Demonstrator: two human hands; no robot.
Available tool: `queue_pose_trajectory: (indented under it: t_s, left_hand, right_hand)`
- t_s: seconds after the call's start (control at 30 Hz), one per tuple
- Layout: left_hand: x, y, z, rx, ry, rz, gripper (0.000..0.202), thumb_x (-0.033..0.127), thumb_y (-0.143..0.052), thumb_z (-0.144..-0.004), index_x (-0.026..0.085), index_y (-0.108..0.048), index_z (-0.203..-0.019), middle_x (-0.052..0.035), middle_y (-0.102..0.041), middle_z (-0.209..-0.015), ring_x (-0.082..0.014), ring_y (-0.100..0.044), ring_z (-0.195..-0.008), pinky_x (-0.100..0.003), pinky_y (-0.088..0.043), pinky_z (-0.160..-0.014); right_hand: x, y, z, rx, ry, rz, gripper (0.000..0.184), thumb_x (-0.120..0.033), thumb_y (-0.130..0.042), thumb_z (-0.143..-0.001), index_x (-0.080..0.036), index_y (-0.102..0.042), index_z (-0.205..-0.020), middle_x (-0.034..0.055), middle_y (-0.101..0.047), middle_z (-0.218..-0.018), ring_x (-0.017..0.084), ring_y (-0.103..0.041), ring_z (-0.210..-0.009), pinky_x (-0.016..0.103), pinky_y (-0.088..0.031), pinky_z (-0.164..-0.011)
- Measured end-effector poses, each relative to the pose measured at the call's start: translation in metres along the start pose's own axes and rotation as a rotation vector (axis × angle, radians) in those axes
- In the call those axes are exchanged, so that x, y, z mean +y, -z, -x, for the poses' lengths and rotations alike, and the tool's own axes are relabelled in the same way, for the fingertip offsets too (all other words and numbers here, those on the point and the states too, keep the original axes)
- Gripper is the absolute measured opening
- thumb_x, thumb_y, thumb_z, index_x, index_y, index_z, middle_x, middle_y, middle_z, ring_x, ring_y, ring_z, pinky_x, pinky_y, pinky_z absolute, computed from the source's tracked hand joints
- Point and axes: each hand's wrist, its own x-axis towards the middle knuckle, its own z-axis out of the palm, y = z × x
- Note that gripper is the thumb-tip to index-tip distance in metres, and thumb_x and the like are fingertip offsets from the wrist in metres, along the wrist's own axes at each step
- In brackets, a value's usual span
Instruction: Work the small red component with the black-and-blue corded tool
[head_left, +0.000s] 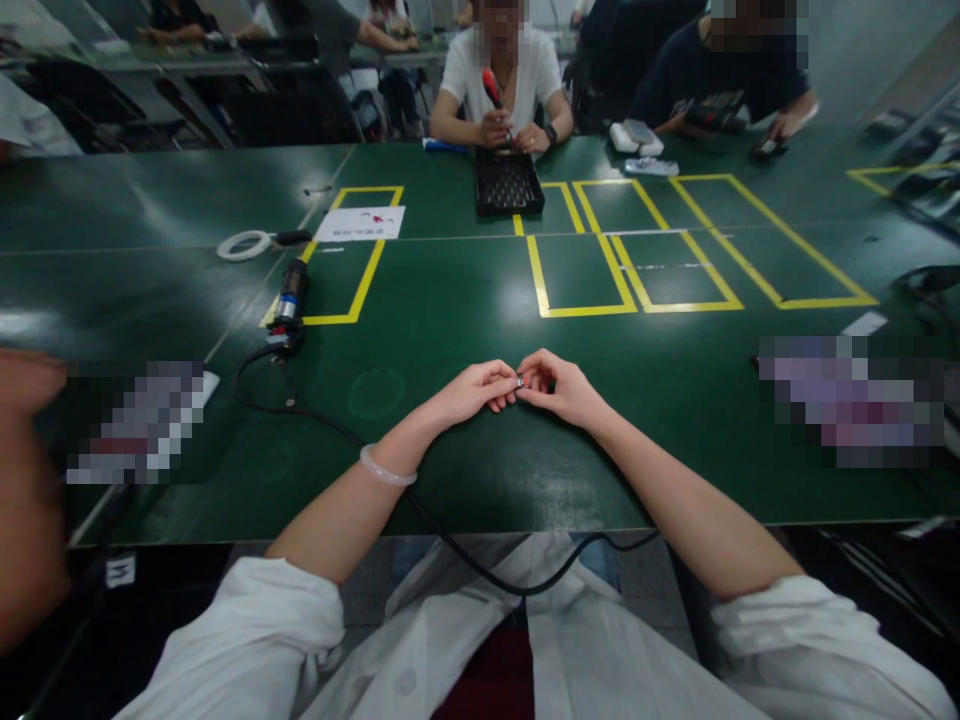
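Note:
My left hand [484,387] and my right hand [553,385] meet above the green table [450,470], fingertips nearly touching. Between them is a tiny part [523,382] with a silvery and an orange-red area; its kind is too small to make out. Both hands pinch it, the left from one side and the right from the other, and the fingers cover most of it. A pale bracelet [388,467] circles my left wrist. A black cable [442,525] passes beneath my left forearm and sags over the table's front edge.
A dark cylindrical tool [289,295] joins the cable at left, near a white ring-shaped coil [244,245] and a printed sheet [361,223]. Yellow tape outlines [589,312] mark the table. Opposite, a person with a red-handled tool [491,88] works over a black tray [510,205]. Another person's arm [30,500] enters at left.

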Motion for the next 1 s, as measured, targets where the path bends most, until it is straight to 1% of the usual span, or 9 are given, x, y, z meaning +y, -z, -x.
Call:
queue_pose_trajectory:
  t_s: [0.1, 0.2, 0.33, 0.43, 0.57, 0.9, 1.0]
  left_hand:
    - [-0.0008, 0.0008, -0.0002, 0.003, 0.003, 0.009, 0.039, 0.049, -0.066, -0.086, 0.012, -0.059, -0.097, -0.0041, -0.064, -0.081, -0.01, -0.057, -0.068, -0.023, -0.049, -0.064]
    - [-0.002, 0.0022, -0.0007, 0.008, 0.019, 0.02, 0.039, 0.049, -0.065, -0.087, 0.012, -0.059, -0.098, -0.0049, -0.064, -0.083, -0.0103, -0.059, -0.07, -0.024, -0.051, -0.066]
    - [-0.0043, 0.0033, -0.0018, 0.017, 0.029, 0.043, 0.04, 0.05, -0.065, -0.087, 0.012, -0.059, -0.098, -0.0046, -0.064, -0.083, -0.0102, -0.06, -0.07, -0.024, -0.052, -0.067]
    - [-0.0052, 0.003, -0.0018, 0.039, 0.03, 0.062, 0.043, 0.054, -0.062, -0.088, 0.012, -0.059, -0.097, -0.005, -0.064, -0.082, -0.0109, -0.061, -0.07, -0.024, -0.052, -0.066]
    - [-0.004, 0.0019, -0.0009, 0.062, 0.026, 0.091, 0.048, 0.058, -0.06, -0.089, 0.011, -0.059, -0.097, -0.0056, -0.064, -0.081, -0.0115, -0.061, -0.07, -0.024, -0.053, -0.066]
    - [-0.0023, 0.002, -0.0009, 0.07, 0.037, 0.083, 0.047, 0.058, -0.062, -0.087, 0.012, -0.059, -0.097, -0.0052, -0.064, -0.083, -0.0118, -0.062, -0.072, -0.025, -0.053, -0.068]
    - [-0.0035, 0.0027, -0.0013, 0.056, 0.033, 0.066, 0.046, 0.055, -0.066, -0.085, 0.012, -0.059, -0.099, -0.0047, -0.064, -0.083, -0.0113, -0.061, -0.072, -0.024, -0.053, -0.068]
  right_hand:
    - [0.0016, -0.0002, -0.0002, -0.019, 0.003, -0.036, 0.03, -0.032, -0.073, -0.081, -0.019, -0.057, -0.104, 0.001, -0.067, -0.088, 0.01, -0.055, -0.063, 0.025, -0.045, -0.058]
    - [0.0023, -0.0004, -0.0003, -0.027, 0.002, -0.04, 0.028, -0.028, -0.07, -0.082, -0.02, -0.057, -0.105, 0.0012, -0.068, -0.089, 0.01, -0.055, -0.064, 0.025, -0.045, -0.058]
    - [0.0017, -0.0005, -0.0003, -0.021, 0.006, -0.02, 0.023, -0.026, -0.066, -0.084, -0.019, -0.058, -0.104, 0.0008, -0.067, -0.086, 0.011, -0.056, -0.066, 0.024, -0.045, -0.059]
    - [0.0004, -0.0002, -0.0003, -0.009, 0.002, -0.002, 0.019, -0.026, -0.064, -0.085, -0.019, -0.059, -0.102, 0.0005, -0.066, -0.082, 0.011, -0.055, -0.065, 0.024, -0.044, -0.059]
    - [-0.0011, 0.0001, -0.0002, -0.003, 0.0, 0.007, 0.018, -0.025, -0.064, -0.085, -0.019, -0.059, -0.101, 0.0009, -0.067, -0.084, 0.011, -0.055, -0.064, 0.025, -0.043, -0.059]
    - [0.0003, 0.0025, -0.0002, -0.011, 0.02, 0.055, 0.017, -0.024, -0.063, -0.085, -0.019, -0.059, -0.101, 0.0, -0.065, -0.082, 0.011, -0.054, -0.062, 0.025, -0.044, -0.06]
    - [-0.0009, 0.0034, -0.0001, -0.007, 0.025, 0.082, 0.015, -0.023, -0.063, -0.086, -0.019, -0.059, -0.1, 0.0, -0.065, -0.082, 0.01, -0.053, -0.061, 0.025, -0.044, -0.06]
